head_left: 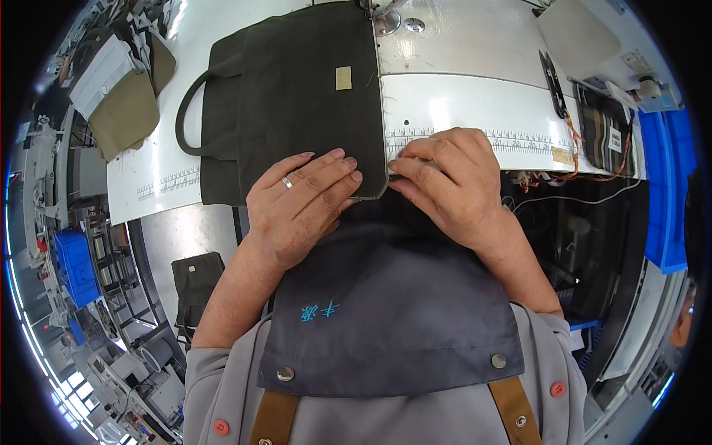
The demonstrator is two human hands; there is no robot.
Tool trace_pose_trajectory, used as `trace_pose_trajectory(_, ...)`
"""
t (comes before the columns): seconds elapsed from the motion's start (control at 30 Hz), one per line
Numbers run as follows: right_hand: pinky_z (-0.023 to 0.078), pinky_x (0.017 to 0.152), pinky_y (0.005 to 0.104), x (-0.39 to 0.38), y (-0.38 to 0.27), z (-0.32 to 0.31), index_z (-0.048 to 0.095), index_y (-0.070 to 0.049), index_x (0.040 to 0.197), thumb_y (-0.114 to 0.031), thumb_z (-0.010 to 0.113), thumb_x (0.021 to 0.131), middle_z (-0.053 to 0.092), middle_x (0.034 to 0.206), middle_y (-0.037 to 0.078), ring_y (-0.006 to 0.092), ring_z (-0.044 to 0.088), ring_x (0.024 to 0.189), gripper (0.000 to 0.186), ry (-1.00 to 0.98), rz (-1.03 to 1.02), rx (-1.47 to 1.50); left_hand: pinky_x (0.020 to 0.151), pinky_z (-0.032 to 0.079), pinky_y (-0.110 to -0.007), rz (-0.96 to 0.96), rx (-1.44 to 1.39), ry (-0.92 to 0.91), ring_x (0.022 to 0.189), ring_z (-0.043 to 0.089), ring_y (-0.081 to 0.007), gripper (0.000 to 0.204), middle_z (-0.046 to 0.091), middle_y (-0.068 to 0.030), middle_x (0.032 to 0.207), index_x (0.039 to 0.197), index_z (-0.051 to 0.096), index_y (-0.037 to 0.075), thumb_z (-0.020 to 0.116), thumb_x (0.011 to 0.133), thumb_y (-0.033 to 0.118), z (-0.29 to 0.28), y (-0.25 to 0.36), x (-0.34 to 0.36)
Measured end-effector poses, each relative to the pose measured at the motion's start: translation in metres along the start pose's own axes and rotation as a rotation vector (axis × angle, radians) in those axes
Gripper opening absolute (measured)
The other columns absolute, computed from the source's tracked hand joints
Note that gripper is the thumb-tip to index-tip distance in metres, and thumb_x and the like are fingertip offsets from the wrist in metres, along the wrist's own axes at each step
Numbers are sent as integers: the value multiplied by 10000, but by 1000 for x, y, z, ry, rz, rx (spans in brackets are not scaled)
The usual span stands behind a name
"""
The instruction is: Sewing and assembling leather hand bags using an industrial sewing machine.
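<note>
A dark olive fabric bag (297,111) with a loop handle (185,111) at its left and a small yellowish patch (343,78) lies on the white sewing table (460,104). My left hand (311,189), with a ring on one finger, rests flat on the bag's near part, fingers stretched out; its thumb is mostly hidden. At the bag's near right corner, my right hand (449,178) has thumb and fingers pinched together on the edge. What exactly sits between those fingertips is partly covered. The bag's far right edge runs up to the sewing machine's metal foot area (382,18).
Black-handled scissors (552,85) and a striped pouch (604,133) lie at the right, near orange threads. A ruler strip (512,141) runs along the table. Fabric pieces (126,111) are piled at the far left. Another dark bag (196,285) lies lower left; a blue bin (664,193) stands right.
</note>
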State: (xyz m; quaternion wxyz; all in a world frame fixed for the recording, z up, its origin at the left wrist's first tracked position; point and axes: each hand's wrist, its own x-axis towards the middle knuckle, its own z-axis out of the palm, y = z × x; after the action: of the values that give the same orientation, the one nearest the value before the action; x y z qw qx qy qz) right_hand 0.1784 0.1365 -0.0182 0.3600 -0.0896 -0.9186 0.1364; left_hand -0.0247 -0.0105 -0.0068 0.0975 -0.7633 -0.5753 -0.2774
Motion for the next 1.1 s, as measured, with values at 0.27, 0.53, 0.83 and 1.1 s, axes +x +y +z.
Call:
trace_pose_trajectory(0.27, 467, 789, 358, -3, 0, 7, 701, -118, 911, -160, 830, 716, 674, 952, -14, 199, 628, 854, 237, 50, -7, -4, 958, 554, -376, -99, -172, 17, 1092, 743, -233, 349, 786, -60, 1088, 1010, 787, 81, 884, 714, 239, -1, -3, 5)
trace_pose_trajectory(0.53, 459, 780, 347, -4, 1, 9, 697, -124, 897, -160, 822, 713, 676, 947, -17, 188, 629, 847, 225, 56, -21, -1, 972, 521, -363, -241, -351, -67, 1123, 732, -258, 348, 783, -59, 1117, 1002, 801, 78, 903, 692, 199, -9, -4, 8)
trace_pose_trajectory(0.83, 456, 774, 330, -2, 0, 16, 678, -125, 877, -151, 799, 713, 670, 938, -16, 177, 633, 841, 205, 112, -25, 3, 985, 513, -364, -288, -439, -80, 1150, 717, -268, 275, 779, -77, 1121, 991, 800, 64, 884, 734, 117, -11, -8, 7)
trace_pose_trajectory(1.1, 455, 759, 323, -2, 1, 16, 667, -119, 852, -131, 781, 697, 663, 921, -18, 168, 635, 834, 193, 114, -57, -20, 968, 539, -368, -278, -386, -70, 1147, 717, -278, 254, 774, -98, 1125, 982, 789, 40, 875, 748, 87, -12, -3, 11)
